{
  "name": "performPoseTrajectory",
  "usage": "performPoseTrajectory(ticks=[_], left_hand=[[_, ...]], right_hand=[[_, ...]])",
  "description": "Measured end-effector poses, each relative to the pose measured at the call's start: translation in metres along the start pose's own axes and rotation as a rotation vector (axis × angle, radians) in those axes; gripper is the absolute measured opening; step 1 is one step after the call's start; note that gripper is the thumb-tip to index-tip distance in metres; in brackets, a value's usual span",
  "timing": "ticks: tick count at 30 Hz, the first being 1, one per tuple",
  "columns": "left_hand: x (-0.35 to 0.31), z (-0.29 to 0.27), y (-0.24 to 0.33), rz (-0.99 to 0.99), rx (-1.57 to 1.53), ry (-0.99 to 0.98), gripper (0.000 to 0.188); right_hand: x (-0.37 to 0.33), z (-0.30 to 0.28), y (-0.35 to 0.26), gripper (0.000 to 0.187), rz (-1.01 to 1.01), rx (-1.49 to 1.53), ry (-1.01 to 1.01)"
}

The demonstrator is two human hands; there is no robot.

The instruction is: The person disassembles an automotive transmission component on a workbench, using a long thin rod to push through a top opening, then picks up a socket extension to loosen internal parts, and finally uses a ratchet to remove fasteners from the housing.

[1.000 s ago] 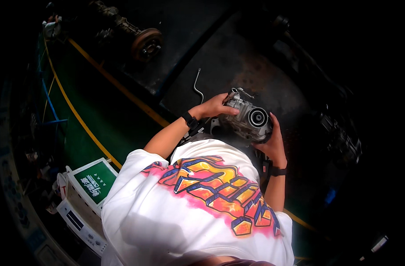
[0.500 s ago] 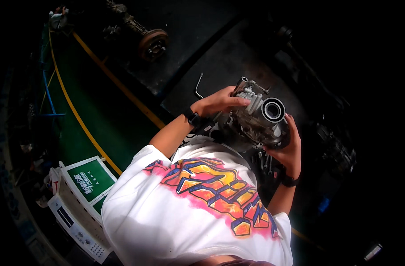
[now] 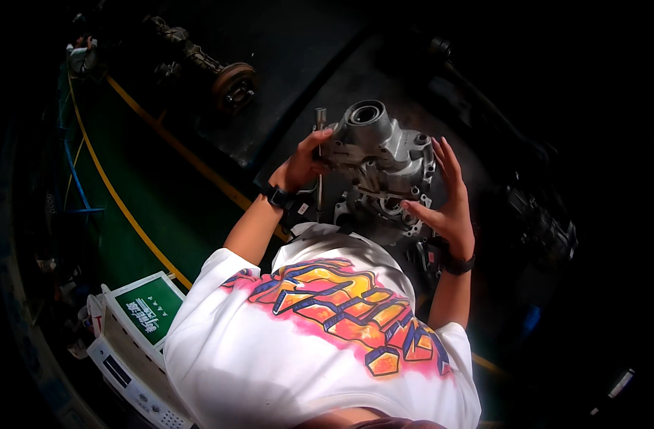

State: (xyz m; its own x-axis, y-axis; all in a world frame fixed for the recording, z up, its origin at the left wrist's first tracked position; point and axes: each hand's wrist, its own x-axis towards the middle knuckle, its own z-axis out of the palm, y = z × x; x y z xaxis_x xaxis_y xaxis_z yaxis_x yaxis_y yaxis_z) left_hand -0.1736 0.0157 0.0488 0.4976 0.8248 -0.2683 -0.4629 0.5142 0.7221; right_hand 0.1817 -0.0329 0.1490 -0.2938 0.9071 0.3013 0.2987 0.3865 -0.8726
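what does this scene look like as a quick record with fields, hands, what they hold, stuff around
left hand: left hand grips the left side of the grey metal housing, beside a thin metal rod
right hand: right hand lies open against the housing's right side, fingers spread
housing: cast metal, round opening on top, held up in front of the chest
wrists: dark band on each
clothing: white shirt with orange and pink print
floor: green floor with a yellow line
nearby: axle with brake disc, white box with green lid

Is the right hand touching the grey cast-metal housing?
Touching. The head view shows the right hand pressed flat against the side of the grey cast-metal housing.
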Motion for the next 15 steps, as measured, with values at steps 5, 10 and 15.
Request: performPoseTrajectory(ticks=[5,10,15], left_hand=[[-0.011,-0.028,-0.005,0.17,-0.067,0.191,0.052],[-0.014,-0.066,-0.005,0.139,-0.023,0.31,0.054],[-0.009,-0.089,0.002,-0.04,0.004,0.327,0.055]], right_hand=[[-0.038,-0.012,0.026,0.101,0.204,0.106,0.108],[-0.101,-0.028,0.036,0.078,0.407,0.115,0.205],[-0.159,-0.037,0.054,0.065,0.511,0.096,0.341]])
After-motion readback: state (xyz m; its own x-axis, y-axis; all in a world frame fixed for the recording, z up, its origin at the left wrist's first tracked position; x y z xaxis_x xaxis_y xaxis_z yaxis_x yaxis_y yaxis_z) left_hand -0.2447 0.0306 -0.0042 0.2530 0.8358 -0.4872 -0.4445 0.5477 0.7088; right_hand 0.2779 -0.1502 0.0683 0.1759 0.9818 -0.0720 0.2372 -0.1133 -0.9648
